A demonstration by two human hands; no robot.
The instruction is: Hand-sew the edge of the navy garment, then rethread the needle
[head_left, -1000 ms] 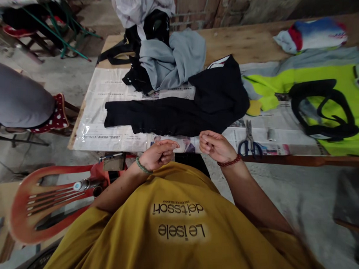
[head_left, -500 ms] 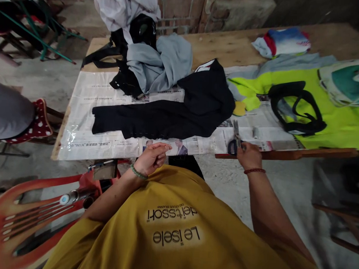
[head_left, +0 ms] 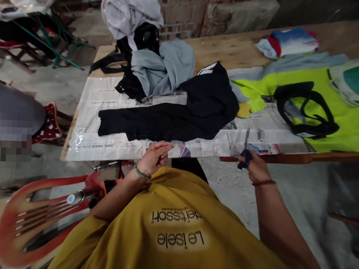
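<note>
My right hand [head_left: 258, 168] grips a pair of scissors [head_left: 245, 157] by the dark handles at the table's front edge, the blades pointing away from me. My left hand [head_left: 154, 158] is closed in a pinch at the front edge, and whatever lies between its fingertips is too small to make out. Just beyond it, a dark navy garment [head_left: 168, 120] lies stretched across the newspaper, with small marks along its near edge. A red bracelet is on my right wrist and a green one on my left.
Newspaper [head_left: 86, 115] under clear film covers the table. Grey cloth [head_left: 164, 71] and a white bundle [head_left: 130, 15] lie behind. On the right are a yellow-green garment [head_left: 350, 132], a black strap loop [head_left: 327, 116] and an iron [head_left: 356, 83]. A red chair [head_left: 8, 226] stands left.
My right hand has drawn the scissors back toward me from the newspaper, and they now stick up at the table edge. My left hand keeps its pinch. The view has shifted slightly.
</note>
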